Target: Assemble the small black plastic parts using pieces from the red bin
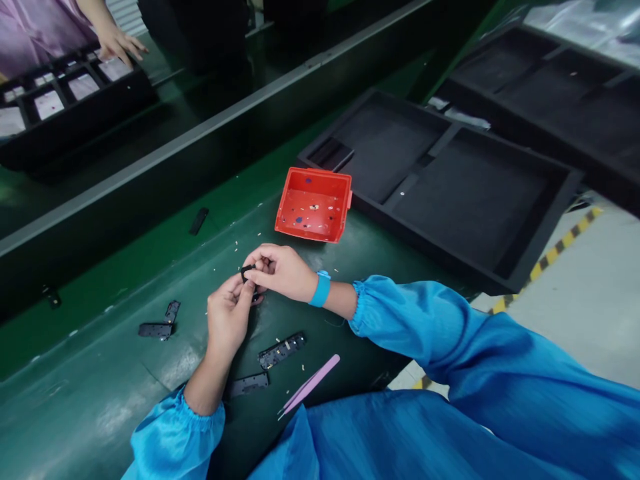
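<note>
The small black part (245, 272) is on the person's side of the red box (324, 183), near it. The left hand (229, 315) and the right hand (289, 273) both pinch it with their fingertips. Pink tweezers (314, 382) and two long black pieces (283, 350) lie farther from the red box, toward the person. A big black tray (493, 190) sits just to the right of the red box.

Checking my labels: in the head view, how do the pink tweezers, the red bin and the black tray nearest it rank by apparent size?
1. Black tray
2. Red bin
3. Pink tweezers
</note>
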The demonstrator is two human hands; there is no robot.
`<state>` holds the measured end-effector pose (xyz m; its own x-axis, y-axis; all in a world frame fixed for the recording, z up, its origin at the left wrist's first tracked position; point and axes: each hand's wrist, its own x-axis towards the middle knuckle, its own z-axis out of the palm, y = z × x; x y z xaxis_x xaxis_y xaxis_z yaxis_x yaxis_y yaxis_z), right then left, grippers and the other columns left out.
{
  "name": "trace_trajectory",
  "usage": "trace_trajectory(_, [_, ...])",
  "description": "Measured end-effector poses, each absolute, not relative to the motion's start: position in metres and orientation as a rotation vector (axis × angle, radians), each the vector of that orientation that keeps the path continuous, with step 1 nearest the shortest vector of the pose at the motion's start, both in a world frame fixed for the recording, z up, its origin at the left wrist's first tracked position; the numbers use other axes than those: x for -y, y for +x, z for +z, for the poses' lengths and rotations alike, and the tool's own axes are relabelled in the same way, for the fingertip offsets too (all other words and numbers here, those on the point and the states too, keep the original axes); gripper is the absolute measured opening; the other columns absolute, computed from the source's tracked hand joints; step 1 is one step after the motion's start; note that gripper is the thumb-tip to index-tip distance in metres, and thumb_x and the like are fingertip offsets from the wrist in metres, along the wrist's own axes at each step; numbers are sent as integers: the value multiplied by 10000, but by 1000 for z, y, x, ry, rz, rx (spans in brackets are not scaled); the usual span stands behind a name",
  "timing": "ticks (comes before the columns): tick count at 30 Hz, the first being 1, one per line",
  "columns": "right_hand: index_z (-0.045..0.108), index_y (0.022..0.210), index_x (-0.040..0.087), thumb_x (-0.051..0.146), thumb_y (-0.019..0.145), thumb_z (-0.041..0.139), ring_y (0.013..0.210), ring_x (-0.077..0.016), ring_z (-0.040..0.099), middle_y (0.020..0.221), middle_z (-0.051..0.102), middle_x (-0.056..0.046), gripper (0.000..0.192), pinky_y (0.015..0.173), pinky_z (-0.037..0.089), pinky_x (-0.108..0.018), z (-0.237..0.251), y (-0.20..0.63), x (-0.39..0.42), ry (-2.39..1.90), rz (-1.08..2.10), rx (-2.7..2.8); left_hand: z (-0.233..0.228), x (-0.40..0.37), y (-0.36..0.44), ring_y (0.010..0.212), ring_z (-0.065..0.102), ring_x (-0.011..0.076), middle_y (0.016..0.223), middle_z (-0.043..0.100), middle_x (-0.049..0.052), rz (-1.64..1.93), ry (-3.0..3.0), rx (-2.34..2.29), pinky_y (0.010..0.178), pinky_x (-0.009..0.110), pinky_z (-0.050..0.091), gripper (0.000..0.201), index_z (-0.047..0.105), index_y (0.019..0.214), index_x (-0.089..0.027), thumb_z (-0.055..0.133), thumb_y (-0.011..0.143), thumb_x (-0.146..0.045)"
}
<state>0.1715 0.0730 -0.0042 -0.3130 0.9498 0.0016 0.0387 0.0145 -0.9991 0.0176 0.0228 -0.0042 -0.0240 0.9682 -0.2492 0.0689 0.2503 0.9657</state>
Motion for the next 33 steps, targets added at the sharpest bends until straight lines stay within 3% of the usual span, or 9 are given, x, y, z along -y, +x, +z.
trace_trajectory(22, [670, 878, 146, 243, 789, 732, 532, -76, 524, 639, 509, 67, 145, 520, 535, -225, -2, 169, -73, -1051, 1580, 1338, 0, -21, 20, 804, 761, 205, 914, 789, 61, 997, 1066, -1356, 748, 345, 654, 416, 742, 1141, -160, 712, 853, -459])
trace_trajectory(33, [651, 840, 153, 239, 788, 725, 543, -71, 517, 624, 512, 67, 125, 532, 500, -209, -1, 169, -74, -1065, 1612, 1331, 5, -20, 21, 795, 752, 203, 928, 788, 43, 972, 1166, -1412, 762, 331, 635, 397, 742, 1140, -165, 681, 872, -451])
